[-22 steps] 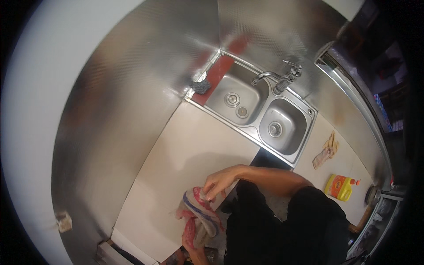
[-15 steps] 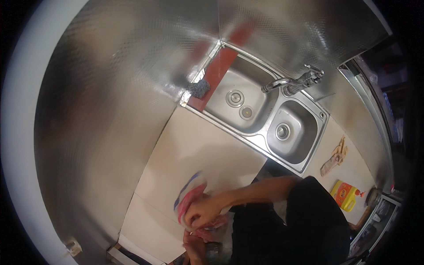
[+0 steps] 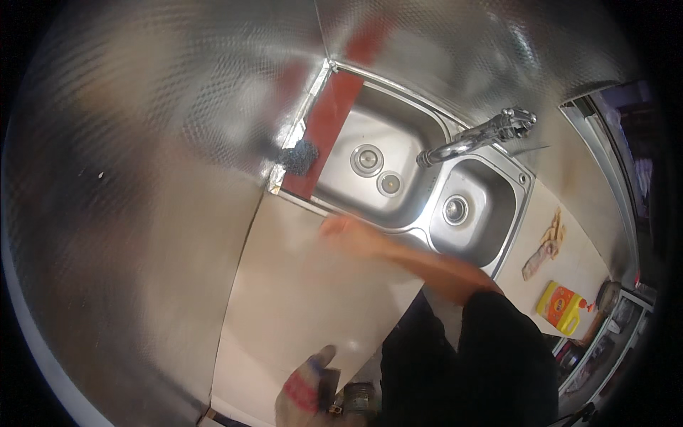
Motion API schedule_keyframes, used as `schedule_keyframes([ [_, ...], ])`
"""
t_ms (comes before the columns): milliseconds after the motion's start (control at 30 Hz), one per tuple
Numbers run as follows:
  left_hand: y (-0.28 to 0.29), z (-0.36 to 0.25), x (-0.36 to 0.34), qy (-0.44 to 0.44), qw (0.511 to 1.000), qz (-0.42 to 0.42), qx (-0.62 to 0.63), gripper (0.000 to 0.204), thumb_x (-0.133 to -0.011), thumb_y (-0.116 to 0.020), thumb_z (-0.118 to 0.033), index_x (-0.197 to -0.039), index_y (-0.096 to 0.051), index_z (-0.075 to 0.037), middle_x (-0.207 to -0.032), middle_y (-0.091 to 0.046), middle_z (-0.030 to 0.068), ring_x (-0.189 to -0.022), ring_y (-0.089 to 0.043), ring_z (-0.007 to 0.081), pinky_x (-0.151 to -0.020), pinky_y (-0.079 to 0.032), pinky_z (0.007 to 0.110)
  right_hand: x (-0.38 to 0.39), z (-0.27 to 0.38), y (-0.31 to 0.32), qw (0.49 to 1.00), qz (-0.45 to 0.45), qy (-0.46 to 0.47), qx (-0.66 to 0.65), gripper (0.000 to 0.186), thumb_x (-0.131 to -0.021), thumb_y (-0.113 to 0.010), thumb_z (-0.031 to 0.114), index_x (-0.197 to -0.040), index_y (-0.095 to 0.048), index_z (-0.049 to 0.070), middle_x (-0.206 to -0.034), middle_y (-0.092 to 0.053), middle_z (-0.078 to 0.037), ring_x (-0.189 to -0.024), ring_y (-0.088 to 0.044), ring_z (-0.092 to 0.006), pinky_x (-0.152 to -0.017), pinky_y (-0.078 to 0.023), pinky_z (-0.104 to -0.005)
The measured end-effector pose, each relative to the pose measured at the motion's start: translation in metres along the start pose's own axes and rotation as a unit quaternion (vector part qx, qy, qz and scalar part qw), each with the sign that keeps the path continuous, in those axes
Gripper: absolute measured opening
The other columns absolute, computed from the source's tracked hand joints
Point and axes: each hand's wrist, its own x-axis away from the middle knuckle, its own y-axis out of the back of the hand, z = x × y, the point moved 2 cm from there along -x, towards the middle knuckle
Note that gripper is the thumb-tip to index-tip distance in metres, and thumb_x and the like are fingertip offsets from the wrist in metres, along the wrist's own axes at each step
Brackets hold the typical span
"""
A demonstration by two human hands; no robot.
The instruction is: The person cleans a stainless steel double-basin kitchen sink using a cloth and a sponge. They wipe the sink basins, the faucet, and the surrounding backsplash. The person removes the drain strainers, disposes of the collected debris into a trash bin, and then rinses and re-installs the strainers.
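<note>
My right hand (image 3: 348,238) is stretched across the counter (image 3: 284,285), close to the near rim of the large sink basin (image 3: 366,128). Motion smears its fingers, and nothing in it can be made out. At the lower edge, my left hand (image 3: 302,391) is covered by whitish fabric with a pink-red band, which looks like a knitted glove. A thumb-like tip sticks up from the fabric; the other fingers are blurred. Beside that hand is a dark round object (image 3: 358,398), its kind unclear.
A tap (image 3: 484,135) reaches over the double sink, whose small basin (image 3: 480,188) lies to the right. On a red board (image 3: 334,107) rests a dark scouring pad (image 3: 299,156). A crumpled cloth (image 3: 544,256) and a yellow bottle (image 3: 558,307) are at the right. Metal-lined walls enclose the counter.
My right hand has left the pink, white and blue fabric by my left hand and swung up toward the sink. The fabric now covers my left hand. The view has shifted slightly.
</note>
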Motion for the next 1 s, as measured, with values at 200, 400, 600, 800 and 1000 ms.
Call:
schedule_keyframes([
  [200, -0.072, -0.075, 0.029, -0.017, 0.996, -0.033, -0.081, 0.073, -0.099, -0.064, -0.038, -0.157, -0.029, -0.009, -0.145, -0.050, 0.0193, -0.122, -0.059, 0.0292, -0.098, -0.052, 0.041, -0.094, -0.024, 0.213, 0.686, -0.400, -0.007, 0.608, 0.018, -0.089, -0.057, 0.009, -0.102, -0.068, 0.004, -0.103, -0.069, -0.023, -0.095, -0.071, -0.0374, -0.082, -0.056, -0.0477],
  [400, -0.112, -0.107, 0.044, -0.035, 0.990, -0.058, -0.123, 0.075, -0.100, -0.062, -0.041, -0.158, -0.027, -0.009, -0.148, -0.049, 0.0150, -0.120, -0.060, 0.0261, -0.097, -0.053, 0.037, -0.128, -0.062, 0.235, 0.658, -0.342, -0.029, 0.670, 0.022, -0.092, -0.055, 0.010, -0.109, -0.065, 0.001, -0.107, -0.070, -0.019, -0.094, -0.073, -0.0337, -0.078, -0.061, -0.0430],
  [600, -0.135, -0.119, 0.067, -0.039, 0.989, -0.069, -0.128, 0.077, -0.101, -0.061, -0.044, -0.159, -0.025, -0.010, -0.150, -0.047, 0.0107, -0.118, -0.062, 0.0231, -0.096, -0.053, 0.034, -0.111, -0.043, 0.223, 0.704, -0.369, -0.012, 0.606, 0.023, -0.085, -0.061, 0.016, -0.104, -0.063, 0.003, -0.097, -0.071, -0.020, -0.089, -0.072, -0.0351, -0.078, -0.057, -0.0470],
  [800, -0.156, -0.130, 0.087, -0.026, 0.992, -0.063, -0.109, 0.078, -0.100, -0.061, -0.046, -0.159, -0.024, -0.010, -0.152, -0.046, 0.0076, -0.117, -0.062, 0.0211, -0.096, -0.053, 0.031, -0.078, 0.012, 0.206, 0.790, -0.526, 0.084, 0.304, 0.027, -0.085, -0.069, 0.027, -0.098, -0.065, 0.004, -0.086, -0.073, -0.016, -0.083, -0.071, -0.0356, -0.075, -0.054, -0.0449],
  [1000, -0.216, -0.150, 0.086, -0.247, 0.890, -0.028, -0.382, 0.073, -0.095, -0.067, -0.039, -0.153, -0.033, -0.009, -0.150, -0.047, 0.0107, -0.120, -0.060, 0.0252, -0.098, -0.052, 0.034, -0.115, 0.115, 0.207, 0.726, -0.570, 0.205, 0.325, 0.030, -0.087, -0.068, 0.028, -0.106, -0.066, 0.005, -0.086, -0.072, -0.017, -0.082, -0.070, -0.0367, -0.075, -0.054, -0.0451],
])
